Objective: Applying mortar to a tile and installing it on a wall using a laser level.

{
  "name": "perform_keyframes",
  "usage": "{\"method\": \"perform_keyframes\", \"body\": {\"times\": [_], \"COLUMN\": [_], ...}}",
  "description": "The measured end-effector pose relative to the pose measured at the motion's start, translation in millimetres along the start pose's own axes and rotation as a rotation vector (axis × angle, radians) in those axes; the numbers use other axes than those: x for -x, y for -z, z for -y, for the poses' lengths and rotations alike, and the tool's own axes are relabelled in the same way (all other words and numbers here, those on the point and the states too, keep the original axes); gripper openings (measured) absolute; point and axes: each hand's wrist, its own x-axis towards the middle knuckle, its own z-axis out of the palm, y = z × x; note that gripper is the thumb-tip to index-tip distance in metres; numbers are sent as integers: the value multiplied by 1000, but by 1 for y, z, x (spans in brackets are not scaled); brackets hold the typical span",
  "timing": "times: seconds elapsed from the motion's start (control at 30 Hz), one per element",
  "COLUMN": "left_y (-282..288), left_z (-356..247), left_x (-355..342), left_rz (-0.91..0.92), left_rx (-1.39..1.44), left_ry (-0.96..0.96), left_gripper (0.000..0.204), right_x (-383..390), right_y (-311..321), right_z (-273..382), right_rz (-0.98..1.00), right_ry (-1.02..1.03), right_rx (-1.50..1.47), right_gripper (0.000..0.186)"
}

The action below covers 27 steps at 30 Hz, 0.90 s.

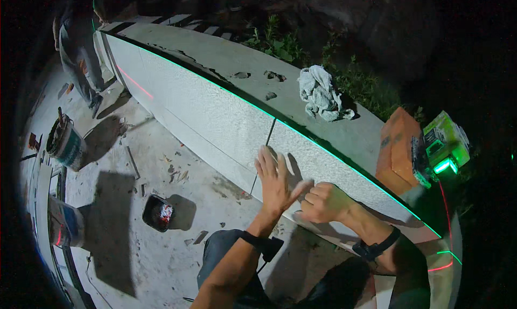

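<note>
My left hand (276, 182) is open with fingers spread, on or just in front of a white speckled panel (196, 115) along the low wall, beside a dark vertical joint (264, 153). My right hand (326, 201) is closed in a fist just right of it, close to the panel; I see nothing held in it. A green laser line (344, 163) runs along the panel's top edge. On the ledge above lie a crumpled pale cloth (320, 91), an orange brick-like block (395, 153) and a green box-like object (441, 137) with a lit green front.
A person (81, 61) stands at the back left. Buckets (72, 150) (67, 220) stand at the left, and a small dark container (153, 212) sits on the dusty concrete floor (156, 174) among scraps. Plants (280, 45) grow beyond the wall.
</note>
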Motion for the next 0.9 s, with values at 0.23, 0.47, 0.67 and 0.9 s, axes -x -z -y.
{"method": "perform_keyframes", "body": {"times": [0.23, 0.47, 0.67, 0.9], "left_y": [-22, -26, -26, -24], "left_z": [8, 9, -4, 1], "left_x": [-22, -31, -67, -62], "left_rz": [-110, -185, -338, -375], "left_rx": [-48, -19, 50, 61], "left_ry": [-30, -16, 1, 21], "left_gripper": [87, 88, 90, 90], "right_x": [4, 12, 13, 9], "right_y": [-3, -11, -11, -31], "right_z": [20, 8, 3, 9], "right_rz": [4, 32, 83, 122], "right_ry": [11, -9, 28, 13], "right_rx": [-80, -21, -13, 37], "right_gripper": [32, 30, 22, 22]}}
